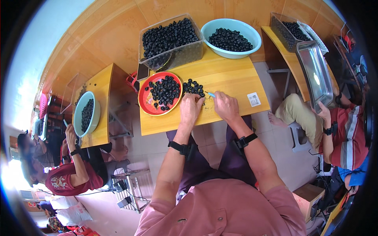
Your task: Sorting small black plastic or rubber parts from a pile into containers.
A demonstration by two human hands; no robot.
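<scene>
My left hand (190, 108) is closed at the table's front, its fingertips pinched on a small black round part, mostly hidden. Closed around a slim blue-handled tool (212, 95) is my right hand (226, 106); the thin tip points left toward the left fingers. Just beyond the left hand lies a loose pile of black round parts (193, 87), several with a hole showing. To its left, a red plate with a yellow rim (144, 103) holds more of them. Small dark scraps lie on the wood between my hands.
A clear bin (185, 54) and a light blue basin (252, 50), both holding black parts, stand at the back of my wooden table (236, 82). A white label (254, 99) sits at right. A person at left works by another basin (93, 124); one at right holds a metal tray (316, 74).
</scene>
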